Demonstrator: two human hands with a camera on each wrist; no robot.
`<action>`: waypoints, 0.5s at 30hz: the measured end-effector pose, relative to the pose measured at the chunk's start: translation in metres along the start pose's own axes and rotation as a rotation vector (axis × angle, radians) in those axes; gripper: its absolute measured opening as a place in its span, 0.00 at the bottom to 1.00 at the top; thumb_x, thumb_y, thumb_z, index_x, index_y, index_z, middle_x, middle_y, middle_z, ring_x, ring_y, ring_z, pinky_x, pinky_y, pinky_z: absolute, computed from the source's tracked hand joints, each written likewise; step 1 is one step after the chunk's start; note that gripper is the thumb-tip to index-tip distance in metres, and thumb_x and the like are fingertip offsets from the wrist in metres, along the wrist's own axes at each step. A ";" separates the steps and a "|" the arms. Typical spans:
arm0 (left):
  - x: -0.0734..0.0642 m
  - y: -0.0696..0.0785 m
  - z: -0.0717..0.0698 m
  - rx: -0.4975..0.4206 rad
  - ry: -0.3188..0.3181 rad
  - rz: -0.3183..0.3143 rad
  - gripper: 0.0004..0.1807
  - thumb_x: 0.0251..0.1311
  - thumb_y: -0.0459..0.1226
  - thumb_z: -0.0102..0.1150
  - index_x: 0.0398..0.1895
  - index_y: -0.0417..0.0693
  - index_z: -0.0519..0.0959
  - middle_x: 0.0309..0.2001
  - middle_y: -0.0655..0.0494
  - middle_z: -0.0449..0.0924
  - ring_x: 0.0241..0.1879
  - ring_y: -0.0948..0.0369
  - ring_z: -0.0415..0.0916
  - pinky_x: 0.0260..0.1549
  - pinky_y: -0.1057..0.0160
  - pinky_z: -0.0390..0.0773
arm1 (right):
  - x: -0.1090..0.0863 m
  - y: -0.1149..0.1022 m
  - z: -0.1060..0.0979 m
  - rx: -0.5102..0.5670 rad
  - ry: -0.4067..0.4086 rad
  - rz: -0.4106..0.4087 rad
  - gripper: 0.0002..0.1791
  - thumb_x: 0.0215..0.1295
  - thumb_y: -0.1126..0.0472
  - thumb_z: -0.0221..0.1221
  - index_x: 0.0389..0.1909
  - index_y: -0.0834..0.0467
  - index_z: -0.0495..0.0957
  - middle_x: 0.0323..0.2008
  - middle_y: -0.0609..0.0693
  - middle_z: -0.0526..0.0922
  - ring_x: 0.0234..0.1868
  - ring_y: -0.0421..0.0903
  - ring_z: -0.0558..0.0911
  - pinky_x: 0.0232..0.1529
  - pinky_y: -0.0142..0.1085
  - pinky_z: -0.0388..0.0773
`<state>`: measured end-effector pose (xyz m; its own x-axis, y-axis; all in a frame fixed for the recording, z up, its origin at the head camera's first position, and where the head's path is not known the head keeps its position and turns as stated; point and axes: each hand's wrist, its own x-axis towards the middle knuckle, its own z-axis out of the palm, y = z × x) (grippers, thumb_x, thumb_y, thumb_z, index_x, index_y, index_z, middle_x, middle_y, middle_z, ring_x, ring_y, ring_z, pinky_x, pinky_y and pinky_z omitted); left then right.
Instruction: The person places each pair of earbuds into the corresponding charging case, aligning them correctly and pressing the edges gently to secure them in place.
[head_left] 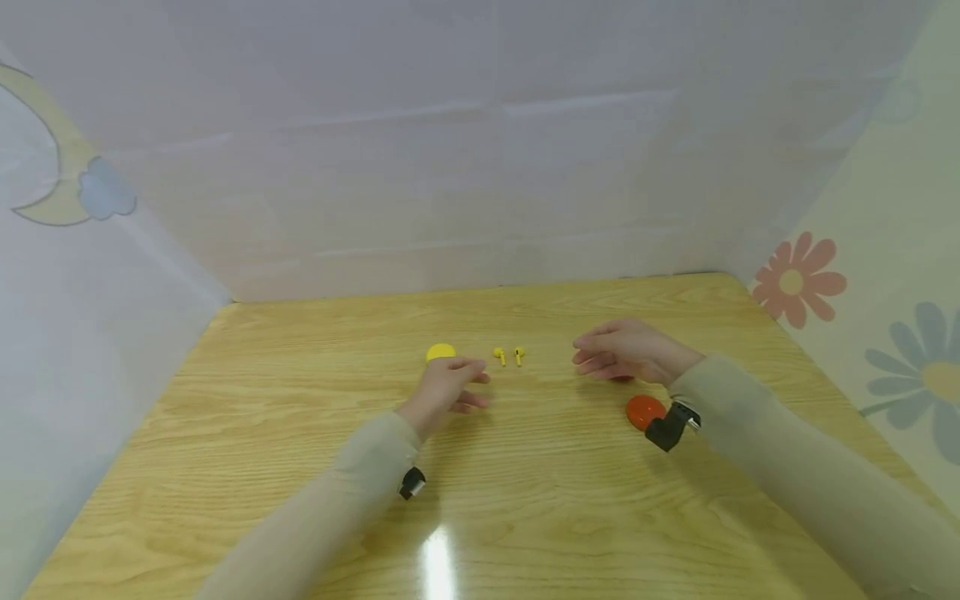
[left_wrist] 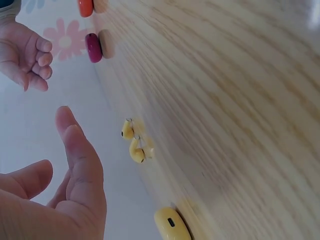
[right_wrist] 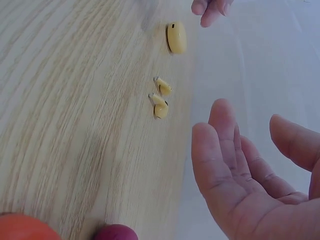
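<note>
On counter (head_left: 285,383): two earbuds (head_left: 519,358) side by side; charging case (head_left: 441,351) left; right, near rounded case (head_left: 643,412) before far rounded case (left_wrist: 93,48).

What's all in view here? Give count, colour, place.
Table: one, tan, lower view
Yellow case: one, yellow, left of centre
Earbuds: two, yellow, right of the yellow case
Orange case: one, orange, table's right side
Magenta case: one, magenta, beyond the orange case
Walls: three, pale, behind and beside table
Moon: one, yellow, left wall
Cloud: one, blue, left wall
Flowers: two, red and grey-blue, right wall
Left hand: one, bare, near the yellow case
Right hand: one, bare, near the magenta case
Sleeves: two, beige, on forearms
Wrist devices: two, black, at cuffs
</note>
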<state>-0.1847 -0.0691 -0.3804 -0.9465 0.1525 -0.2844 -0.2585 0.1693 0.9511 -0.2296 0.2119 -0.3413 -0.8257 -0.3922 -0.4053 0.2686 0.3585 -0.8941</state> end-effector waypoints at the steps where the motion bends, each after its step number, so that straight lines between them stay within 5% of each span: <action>1: 0.000 0.000 -0.001 0.001 0.001 -0.001 0.23 0.73 0.41 0.49 0.62 0.33 0.71 0.52 0.40 0.79 0.30 0.57 0.83 0.28 0.66 0.79 | 0.001 -0.001 0.000 0.007 -0.003 0.002 0.30 0.74 0.60 0.52 0.67 0.76 0.57 0.41 0.54 0.82 0.43 0.46 0.84 0.52 0.42 0.77; 15: -0.001 -0.007 -0.020 -0.012 0.041 -0.044 0.20 0.72 0.41 0.51 0.54 0.31 0.76 0.47 0.42 0.82 0.25 0.62 0.82 0.24 0.69 0.76 | 0.015 -0.007 0.013 0.081 -0.059 0.036 0.24 0.73 0.62 0.52 0.61 0.74 0.63 0.35 0.50 0.83 0.36 0.42 0.84 0.48 0.40 0.79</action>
<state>-0.1854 -0.0901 -0.3839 -0.9413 0.1048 -0.3209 -0.3021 0.1627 0.9393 -0.2376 0.1928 -0.3434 -0.7851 -0.4301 -0.4456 0.3385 0.3045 -0.8903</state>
